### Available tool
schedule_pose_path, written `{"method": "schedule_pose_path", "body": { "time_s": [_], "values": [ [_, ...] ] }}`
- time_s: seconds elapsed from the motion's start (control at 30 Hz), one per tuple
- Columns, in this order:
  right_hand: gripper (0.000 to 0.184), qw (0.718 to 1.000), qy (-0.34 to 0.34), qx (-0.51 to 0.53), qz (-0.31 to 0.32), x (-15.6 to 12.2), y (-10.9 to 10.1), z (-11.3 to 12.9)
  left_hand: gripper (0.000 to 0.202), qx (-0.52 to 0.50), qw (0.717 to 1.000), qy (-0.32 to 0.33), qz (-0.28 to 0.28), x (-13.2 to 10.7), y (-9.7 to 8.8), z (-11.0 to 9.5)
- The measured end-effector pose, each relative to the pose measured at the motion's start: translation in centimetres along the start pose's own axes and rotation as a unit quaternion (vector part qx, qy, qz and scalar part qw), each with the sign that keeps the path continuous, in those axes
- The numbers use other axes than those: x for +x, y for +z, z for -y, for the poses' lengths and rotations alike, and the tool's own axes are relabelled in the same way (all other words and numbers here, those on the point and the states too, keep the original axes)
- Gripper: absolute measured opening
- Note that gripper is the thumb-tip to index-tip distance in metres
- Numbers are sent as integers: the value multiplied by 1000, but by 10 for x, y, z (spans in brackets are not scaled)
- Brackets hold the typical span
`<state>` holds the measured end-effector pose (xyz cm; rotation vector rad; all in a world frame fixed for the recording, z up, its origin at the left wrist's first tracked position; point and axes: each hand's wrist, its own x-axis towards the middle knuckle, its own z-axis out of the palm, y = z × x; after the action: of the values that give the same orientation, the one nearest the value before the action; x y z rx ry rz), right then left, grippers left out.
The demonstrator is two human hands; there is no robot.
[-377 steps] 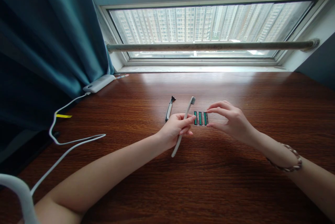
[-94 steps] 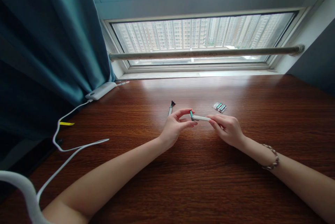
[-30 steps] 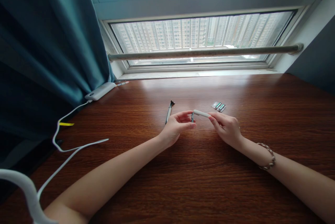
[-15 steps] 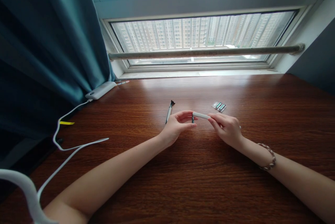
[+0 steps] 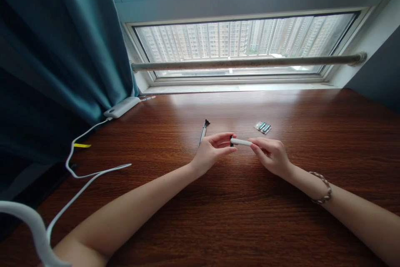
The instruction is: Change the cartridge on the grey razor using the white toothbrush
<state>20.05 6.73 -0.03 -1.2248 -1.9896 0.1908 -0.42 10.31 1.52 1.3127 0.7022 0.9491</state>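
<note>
My right hand [image 5: 271, 155] is closed on a short white handle [image 5: 242, 142] and holds it level above the table, pointing left. My left hand [image 5: 215, 151] pinches the small dark cartridge [image 5: 231, 141] at the handle's left tip between thumb and forefinger. Both hands hover just above the brown wooden table [image 5: 237, 217]. A dark, slim razor handle [image 5: 203, 130] lies on the table just beyond my left hand. A clear pack of green razor cartridges [image 5: 263, 126] lies beyond my right hand.
A white power bank [image 5: 121, 107] lies at the back left by the teal curtain [image 5: 46, 58]. Its white cable [image 5: 93, 172] with a yellow tag [image 5: 81, 145] runs over the table's left edge. A window sill and a metal rail [image 5: 246, 63] close off the far side.
Over the last second the hands have barely moved; the white handle has dropped from a slight tilt to level. Earlier my left hand held a toothbrush and my right held the cartridge pack.
</note>
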Motion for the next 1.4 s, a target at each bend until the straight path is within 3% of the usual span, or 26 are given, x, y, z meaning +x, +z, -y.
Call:
{"method": "schedule_pose_path", "body": {
  "time_s": [0.13,0.33,0.43,0.57,0.8,1.03,1.23,1.4],
  "values": [
    [23,1000,-19,12,9,0,-1,0,44,-17,1000,5,10,1,-1,2],
    [23,999,13,-37,-14,0,2,1,38,77,993,85,20,3,-5,3],
    [22,999,29,-35,-21,0,3,1,46,97,990,99,4,2,-5,5],
    [21,1000,24,-12,-13,0,2,1,56,39,996,82,-22,3,-5,8],
    [19,999,-24,39,7,-1,0,-1,41,-20,999,49,-15,4,-3,4],
    [21,999,24,-15,-36,0,3,-1,40,-24,1000,11,-9,4,-4,3],
    [19,998,-30,51,18,-1,2,0,40,-38,999,13,-7,4,-5,4],
    [19,999,10,21,-29,-1,2,-1,37,-40,999,22,-3,5,-5,6]
  ]
}}
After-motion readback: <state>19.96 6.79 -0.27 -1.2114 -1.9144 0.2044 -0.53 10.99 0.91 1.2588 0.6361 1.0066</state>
